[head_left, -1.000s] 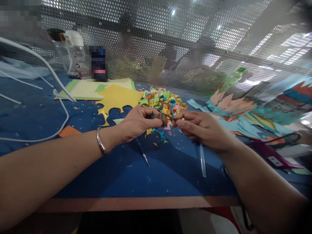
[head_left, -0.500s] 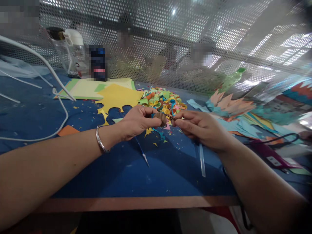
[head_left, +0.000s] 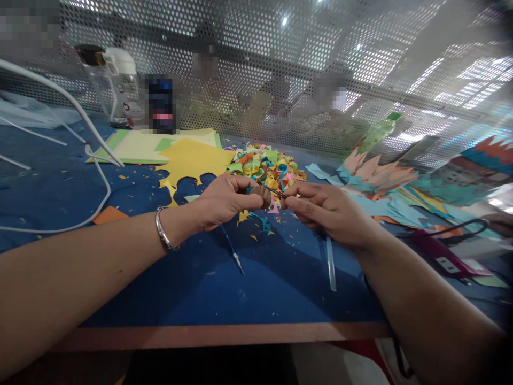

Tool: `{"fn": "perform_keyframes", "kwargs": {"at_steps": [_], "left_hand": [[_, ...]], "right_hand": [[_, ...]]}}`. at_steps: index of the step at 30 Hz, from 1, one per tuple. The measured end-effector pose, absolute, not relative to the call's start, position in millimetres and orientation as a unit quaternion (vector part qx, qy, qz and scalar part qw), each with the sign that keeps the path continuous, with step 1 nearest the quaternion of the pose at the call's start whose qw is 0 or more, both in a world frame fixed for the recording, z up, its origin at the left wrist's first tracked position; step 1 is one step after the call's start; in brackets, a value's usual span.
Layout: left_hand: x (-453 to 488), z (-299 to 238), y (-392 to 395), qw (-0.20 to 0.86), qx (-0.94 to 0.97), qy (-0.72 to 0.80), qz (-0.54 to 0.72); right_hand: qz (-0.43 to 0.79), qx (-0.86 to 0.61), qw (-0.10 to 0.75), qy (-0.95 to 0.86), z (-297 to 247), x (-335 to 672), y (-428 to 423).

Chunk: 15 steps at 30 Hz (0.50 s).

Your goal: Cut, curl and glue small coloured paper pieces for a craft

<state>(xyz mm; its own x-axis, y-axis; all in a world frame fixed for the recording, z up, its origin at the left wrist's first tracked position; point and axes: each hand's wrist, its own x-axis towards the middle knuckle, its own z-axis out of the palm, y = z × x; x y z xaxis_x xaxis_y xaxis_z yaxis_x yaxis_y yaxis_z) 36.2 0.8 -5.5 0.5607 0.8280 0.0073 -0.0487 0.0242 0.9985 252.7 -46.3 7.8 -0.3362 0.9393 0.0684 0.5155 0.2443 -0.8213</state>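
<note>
My left hand, with a silver bracelet at its wrist, pinches a small round brown piece with ridges or folds between thumb and fingers. My right hand is closed around slim dark tweezers. Their tips reach the upper edge of the brown piece, and the fingers hide the rest of them. Both hands are raised over the blue table, in front of a heap of coloured paper scraps. Below my left hand lies a pen with a blue barrel. A clear strip lies below my right hand.
Yellow cut-out paper lies on a stack of pale sheets at the left. Bottles and white cables are behind and beside it. Folded paper pieces and a purple power strip are on the right. A perforated screen stands behind.
The hands stay nearly in place, with the brown piece turned slightly and the tweezers still at its edge. The whole view has shifted a little.
</note>
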Motion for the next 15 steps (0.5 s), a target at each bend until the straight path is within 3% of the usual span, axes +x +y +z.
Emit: {"fn": "perform_keyframes", "kwargs": {"at_steps": [15], "left_hand": [[36.0,-5.1,0.9,0.653,0.605,0.309,0.335]], "right_hand": [[0.374,-0.488,0.292,-0.733,9.5,250.7,-47.3]]}}
